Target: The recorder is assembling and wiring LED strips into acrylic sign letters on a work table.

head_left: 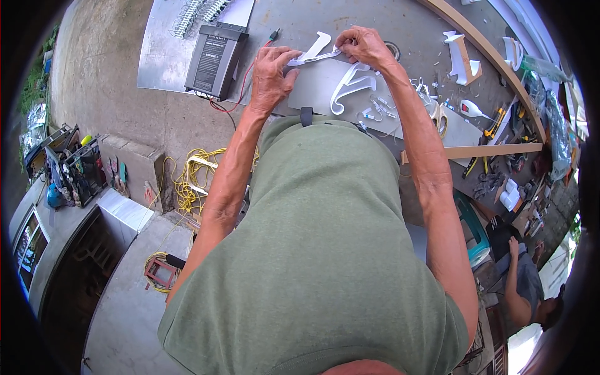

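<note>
Over the grey work table (275, 19), my left hand (272, 78) and my right hand (365, 47) are apart. Between them runs a thin white strip (317, 58), with fingers pinched at each end of it. An angled white piece (320, 44) rises just behind the strip; whether the two are joined I cannot tell. Below my right hand lies a white curved, letter-like shape (347, 89) on a flat grey sheet (312, 84). Small white modules on wires (375, 111) sit to its right, close to my waist.
A black-and-grey power supply box (214, 62) with red and black leads stands left. Right are a white-and-brown shaped piece (461, 59), scissors (439, 119), a white glue bottle (473, 109) and a long brown strip (487, 47). Another person (525, 281) is at lower right.
</note>
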A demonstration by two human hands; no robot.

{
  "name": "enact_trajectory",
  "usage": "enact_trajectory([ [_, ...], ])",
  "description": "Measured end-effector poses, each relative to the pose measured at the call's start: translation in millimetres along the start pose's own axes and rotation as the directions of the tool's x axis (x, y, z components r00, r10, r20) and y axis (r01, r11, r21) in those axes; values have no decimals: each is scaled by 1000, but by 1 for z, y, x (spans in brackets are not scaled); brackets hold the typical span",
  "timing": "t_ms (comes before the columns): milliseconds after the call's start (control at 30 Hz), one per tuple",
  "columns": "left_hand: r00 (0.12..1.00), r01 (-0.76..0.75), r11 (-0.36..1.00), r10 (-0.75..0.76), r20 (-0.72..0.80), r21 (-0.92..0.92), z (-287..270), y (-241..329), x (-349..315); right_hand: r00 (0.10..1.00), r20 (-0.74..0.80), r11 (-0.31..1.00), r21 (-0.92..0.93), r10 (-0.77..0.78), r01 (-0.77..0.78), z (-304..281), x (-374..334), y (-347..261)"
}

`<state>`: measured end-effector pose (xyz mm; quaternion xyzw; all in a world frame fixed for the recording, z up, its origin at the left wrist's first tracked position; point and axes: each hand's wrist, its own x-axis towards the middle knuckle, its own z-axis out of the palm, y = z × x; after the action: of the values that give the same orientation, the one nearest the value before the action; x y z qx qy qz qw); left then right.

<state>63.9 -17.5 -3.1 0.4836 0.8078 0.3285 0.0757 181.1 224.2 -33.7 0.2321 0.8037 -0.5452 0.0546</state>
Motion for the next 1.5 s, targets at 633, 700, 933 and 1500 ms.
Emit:
enact_trajectory([
  [633,995,96,990,-93,-36,99,0,-13,-17,999,19,999,-5,44,-44,-1,0,-5],
  [700,994,111,990,-110,-21,87,0,-11,-14,999,14,999,-1,45,-45,-1,-1,-5],
  [933,994,110,990,-109,-9,86,-7,-12,-15,999,8,999,6,49,-49,-1,-2,-6],
  [1500,995,-98,966,91,40,239,-10,-23,-18,1000,5,1000,17,20,-20,-1,0,-2],
])
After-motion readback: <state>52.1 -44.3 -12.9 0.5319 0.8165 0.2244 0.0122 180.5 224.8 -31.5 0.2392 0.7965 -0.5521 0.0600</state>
